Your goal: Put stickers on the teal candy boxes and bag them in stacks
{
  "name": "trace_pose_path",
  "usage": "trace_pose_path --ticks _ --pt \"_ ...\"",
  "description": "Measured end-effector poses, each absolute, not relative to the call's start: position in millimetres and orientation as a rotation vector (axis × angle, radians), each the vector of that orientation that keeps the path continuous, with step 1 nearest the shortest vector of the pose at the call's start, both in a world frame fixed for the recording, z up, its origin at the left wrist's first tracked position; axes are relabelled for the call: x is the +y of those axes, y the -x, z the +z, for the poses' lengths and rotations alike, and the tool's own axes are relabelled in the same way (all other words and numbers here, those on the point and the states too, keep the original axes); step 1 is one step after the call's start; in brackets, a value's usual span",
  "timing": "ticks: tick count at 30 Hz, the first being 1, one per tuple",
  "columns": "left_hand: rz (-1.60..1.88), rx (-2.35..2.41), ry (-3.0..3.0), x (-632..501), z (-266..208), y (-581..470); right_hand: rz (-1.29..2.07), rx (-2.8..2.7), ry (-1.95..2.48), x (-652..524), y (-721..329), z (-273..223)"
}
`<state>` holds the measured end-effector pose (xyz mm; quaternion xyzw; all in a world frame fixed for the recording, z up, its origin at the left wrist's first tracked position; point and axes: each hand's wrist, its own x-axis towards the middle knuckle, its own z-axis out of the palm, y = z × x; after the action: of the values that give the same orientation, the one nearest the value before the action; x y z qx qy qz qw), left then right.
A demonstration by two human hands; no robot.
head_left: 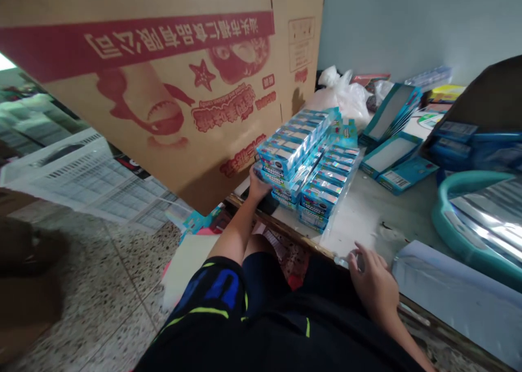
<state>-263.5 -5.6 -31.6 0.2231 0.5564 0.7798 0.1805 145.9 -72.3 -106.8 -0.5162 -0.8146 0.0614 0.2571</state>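
Blue small boxes wrapped in clear film form stacked packs (296, 141) on the table, beside a large carton. My left hand (259, 185) grips the near left corner of one wrapped pack in the taller stack; its fingertips are partly hidden. To the right lies a lower stack of similar wrapped packs (330, 181), with clear film sticking out along its side. My right hand (375, 285) rests at the table's front edge, fingers apart and loosely bent. A bit of clear plastic (345, 261) lies by its thumb.
An upside-down printed carton (163, 89) stands at the left. Opened blue display boxes (391, 154), a white plastic bag (340, 92) and a turquoise basin (444, 214) are on the table. Clear plastic sleeves (457, 296) lie at the front right. White crates (93, 171) stand on the floor.
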Motion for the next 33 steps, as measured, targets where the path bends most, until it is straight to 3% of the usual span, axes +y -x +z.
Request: trace_pose_path --ticks 19,29,33 --pt "2.519 1.368 -0.395 -57 -61 243 0.14 -2.25 1.386 -67 -155 -125" --pt "2.798 1.168 -0.437 -108 4 240 0.318 -2.12 1.572 -72 -151 -115" --pt "2.839 1.068 -0.564 -124 43 227 0.43 -1.88 1.325 -65 -154 -108"
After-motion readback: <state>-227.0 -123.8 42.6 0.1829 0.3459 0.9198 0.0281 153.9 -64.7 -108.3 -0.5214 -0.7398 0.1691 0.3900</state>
